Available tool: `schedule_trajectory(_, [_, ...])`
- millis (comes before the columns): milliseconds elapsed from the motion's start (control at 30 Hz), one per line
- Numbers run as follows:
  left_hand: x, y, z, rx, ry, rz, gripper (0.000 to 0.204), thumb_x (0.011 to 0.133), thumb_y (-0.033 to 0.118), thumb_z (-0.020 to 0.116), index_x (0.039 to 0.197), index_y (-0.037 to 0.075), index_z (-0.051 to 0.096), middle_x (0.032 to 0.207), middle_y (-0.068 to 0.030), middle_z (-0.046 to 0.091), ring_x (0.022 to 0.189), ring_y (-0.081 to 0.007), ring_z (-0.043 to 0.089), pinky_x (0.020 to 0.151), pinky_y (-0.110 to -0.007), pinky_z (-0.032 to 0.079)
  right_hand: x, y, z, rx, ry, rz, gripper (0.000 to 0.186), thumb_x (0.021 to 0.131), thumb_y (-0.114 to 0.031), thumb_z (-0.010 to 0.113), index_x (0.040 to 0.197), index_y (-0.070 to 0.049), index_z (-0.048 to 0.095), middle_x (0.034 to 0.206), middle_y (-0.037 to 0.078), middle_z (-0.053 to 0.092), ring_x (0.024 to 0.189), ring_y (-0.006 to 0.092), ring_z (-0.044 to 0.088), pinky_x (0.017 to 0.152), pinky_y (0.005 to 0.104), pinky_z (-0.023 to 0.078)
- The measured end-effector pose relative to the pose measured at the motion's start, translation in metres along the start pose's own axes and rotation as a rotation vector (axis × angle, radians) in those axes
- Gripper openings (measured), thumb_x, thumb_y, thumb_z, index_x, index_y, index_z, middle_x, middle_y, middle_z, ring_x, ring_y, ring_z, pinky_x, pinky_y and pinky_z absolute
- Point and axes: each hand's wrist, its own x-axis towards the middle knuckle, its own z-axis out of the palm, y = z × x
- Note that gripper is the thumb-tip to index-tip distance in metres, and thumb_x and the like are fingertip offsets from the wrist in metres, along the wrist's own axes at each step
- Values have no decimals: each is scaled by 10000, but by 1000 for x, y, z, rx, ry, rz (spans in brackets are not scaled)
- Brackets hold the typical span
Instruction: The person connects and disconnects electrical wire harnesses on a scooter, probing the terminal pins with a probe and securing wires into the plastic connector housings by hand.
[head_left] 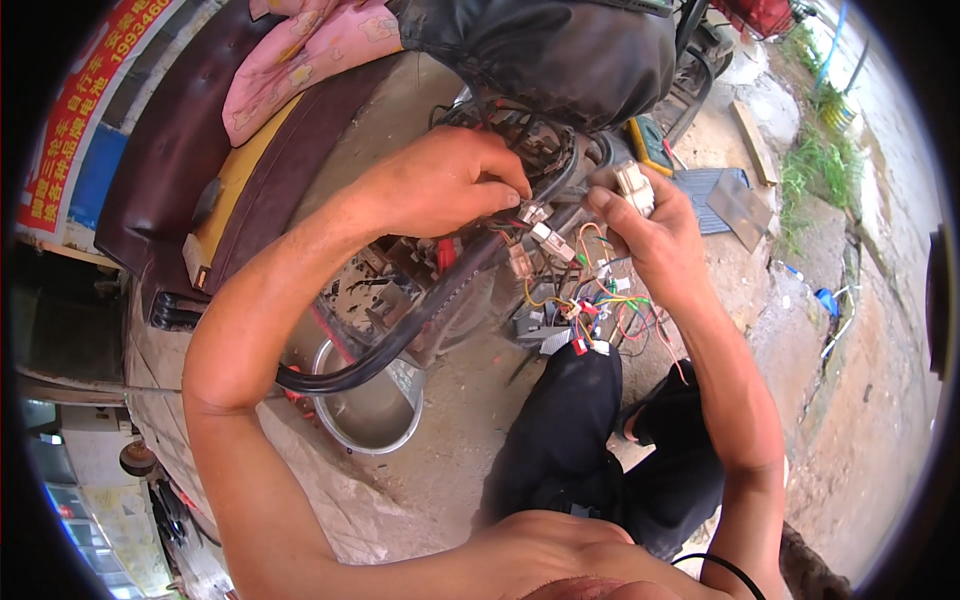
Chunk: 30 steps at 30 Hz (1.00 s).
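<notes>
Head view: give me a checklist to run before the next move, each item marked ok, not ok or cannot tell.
1. Right hand has hold of the white connector: ok, held between thumb and fingers.
2. Left hand is at the wiring: ok, its fingertips are beside it.
3. Left fingertips have a firm pinch on a wire: cannot tell, too small to make out.
4. Loose coloured wires are tidy: not ok, they splay out in a tangle near the knees.
5. Yellow-cased meter is clear of both hands: ok.
6. Metal basin is clear of both hands: ok, on the ground.
</notes>
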Motion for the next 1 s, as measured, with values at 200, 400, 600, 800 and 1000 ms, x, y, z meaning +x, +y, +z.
schedule_trajectory(200, [0,0,7,102,56,77,157,898,100,655,1018,28,727,913,-106,662,856,-236,667,765,-346,508,17,-13,26,47,56,-2,319,874,-277,773,1007,-2,679,752,-23,624,590,49,508,523,227,381])
schedule_trajectory(400, [-1,0,4,28,36,26,171,897,105,655,1024,10,720,931,-92,677,862,-199,659,778,-333,506,31,4,23,204,23,58,217,846,-137,771,993,-16,667,778,-15,635,598,57,525,546,214,402])
schedule_trajectory(600, [-3,-2,-6,-98,-70,-102,188,889,86,658,1044,-11,704,941,-67,677,876,-148,644,785,-294,502,32,37,20,383,96,10,248,850,4,701,1079,-15,606,852,14,650,555,48,472,517,206,357])
schedule_trajectory(800, [3,-4,-9,14,-84,-60,154,859,58,673,993,-14,689,943,-59,648,879,-162,634,787,-298,501,37,60,11,551,67,0,278,837,37,676,1095,-31,595,841,16,640,533,55,431,516,208,339])
schedule_trajectory(1000, [5,-18,-4,-117,7,96,133,863,54,686,980,-7,677,981,-40,641,861,-159,634,771,-280,497,40,58,15,654,-38,23,255,843,10,701,1066,-41,588,900,42,684,578,43,453,521,191,346])
